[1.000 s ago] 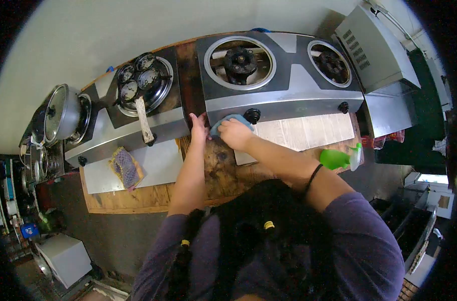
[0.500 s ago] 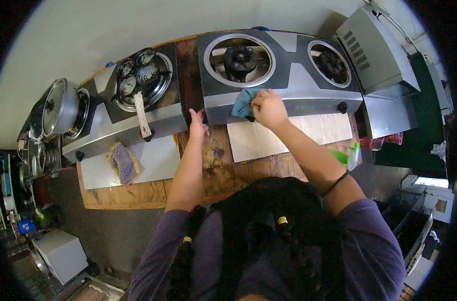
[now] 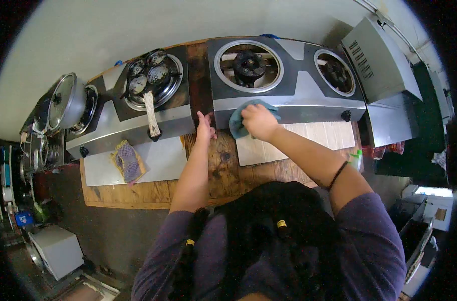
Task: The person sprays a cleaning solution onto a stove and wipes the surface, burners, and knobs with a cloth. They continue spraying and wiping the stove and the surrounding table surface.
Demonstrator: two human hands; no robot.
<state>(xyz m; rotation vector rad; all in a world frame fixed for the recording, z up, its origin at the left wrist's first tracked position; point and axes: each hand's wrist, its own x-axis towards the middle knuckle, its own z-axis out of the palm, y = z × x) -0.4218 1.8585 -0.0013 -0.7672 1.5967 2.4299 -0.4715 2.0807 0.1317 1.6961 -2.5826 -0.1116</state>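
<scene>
My right hand (image 3: 260, 122) is closed on a blue-green cloth (image 3: 236, 123), which presses against the front panel of the right gas stove (image 3: 301, 111) near its left end. The front left knob is hidden behind the cloth and hand. At the gap between the two stoves, my left hand (image 3: 205, 127) is beside the right stove's left side, with its fingers apart and nothing in it. To its left stands another gas stove (image 3: 133, 129), bearing a dark pan (image 3: 158, 75) with several round hollows and a cloth-wrapped handle (image 3: 150, 113).
A lidded pot (image 3: 70, 103) sits on the left stove's far burner. On the wooden table (image 3: 223, 173) lie a purple and yellow scrubbing cloth (image 3: 128, 163) and cardboard (image 3: 299, 143) under the right stove. A spray bottle (image 3: 356, 159) stands by the right edge, near a grey metal cabinet (image 3: 381, 62).
My right hand has moved the cloth slightly left and down along the stove front, and the cloth is more spread out. The left hand stays by the gap. The whole view has shifted slightly.
</scene>
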